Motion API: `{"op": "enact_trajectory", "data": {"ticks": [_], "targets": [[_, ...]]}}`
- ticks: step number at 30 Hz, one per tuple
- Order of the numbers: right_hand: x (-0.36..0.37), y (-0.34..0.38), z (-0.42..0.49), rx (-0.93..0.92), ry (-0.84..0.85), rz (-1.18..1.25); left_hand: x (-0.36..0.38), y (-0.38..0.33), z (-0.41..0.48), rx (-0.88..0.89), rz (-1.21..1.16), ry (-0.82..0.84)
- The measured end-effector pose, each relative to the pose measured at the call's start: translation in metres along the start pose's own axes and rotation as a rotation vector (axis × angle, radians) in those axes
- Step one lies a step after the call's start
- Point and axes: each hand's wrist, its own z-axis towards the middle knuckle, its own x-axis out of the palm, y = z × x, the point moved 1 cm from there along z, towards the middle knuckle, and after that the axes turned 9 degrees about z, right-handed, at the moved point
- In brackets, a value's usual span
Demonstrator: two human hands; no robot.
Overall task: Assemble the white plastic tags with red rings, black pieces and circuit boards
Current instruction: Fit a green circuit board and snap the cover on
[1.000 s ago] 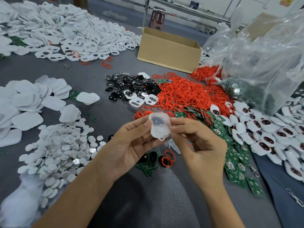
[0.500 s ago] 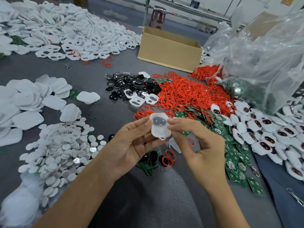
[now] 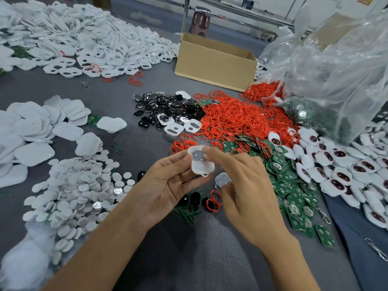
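Shifted leftward: our right hand, pinching white tag jointly with left hand. Grey table, far edge: open cardboard box, contents hidden.

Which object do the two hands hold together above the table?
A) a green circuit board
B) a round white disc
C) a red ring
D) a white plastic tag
D: the left hand and the right hand both pinch the white plastic tag by its edges, while the red rings and the circuit boards lie in piles beyond the hands.
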Motion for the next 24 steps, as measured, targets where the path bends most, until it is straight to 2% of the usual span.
{"op": "enact_trajectory", "data": {"ticks": [13,24], "targets": [[0.014,0.008,-0.002,0.034,-0.036,-0.07,-0.005,-0.001,0.003,0.057,-0.035,-0.047],[0.016,0.008,-0.001,0.064,-0.035,-0.01,-0.007,0.0,0.004,0.067,-0.04,-0.053]]}}
